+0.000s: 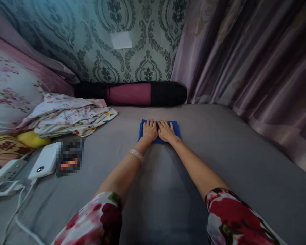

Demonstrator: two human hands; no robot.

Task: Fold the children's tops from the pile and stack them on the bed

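A: What lies closest, with the blue cloth as the hub of the clock and the person at six?

B: Two floral sleeves [234, 217], one at seven o'clock and one at five, with the bare forearms running in toward the hub. A pale bracelet [136, 155] circles the left wrist.

A: And low at eight?

B: A white cable [28, 230] curls over the grey sheet [219, 153]. Just beyond, between eight and nine, are a white power strip [11, 170] and a white power bank [43, 163], with a pixelated object [70, 158] just beside the latter.

A: How do the hands stand?

B: The left hand [150, 131] and the right hand [165, 131] lie palm down on the folded blue cloth [176, 128], side by side, fingers parted and stretched toward twelve. Both press flat upon it rather than closing round it.

A: Where exactly is that cloth?

B: On the sheet, straight ahead of the person, its edges showing on either side of the hands.

A: Farther out?

B: Past nine, a heap of patterned fabric [68, 112]; toward ten, a flowered pillow [7, 78]. Between eleven and twelve, a black and dark-pink bolster [129, 94] lies along the wall [142, 20], whose damask paper bears a white plate [121, 40]. From one to three hangs a mauve curtain [219, 51].
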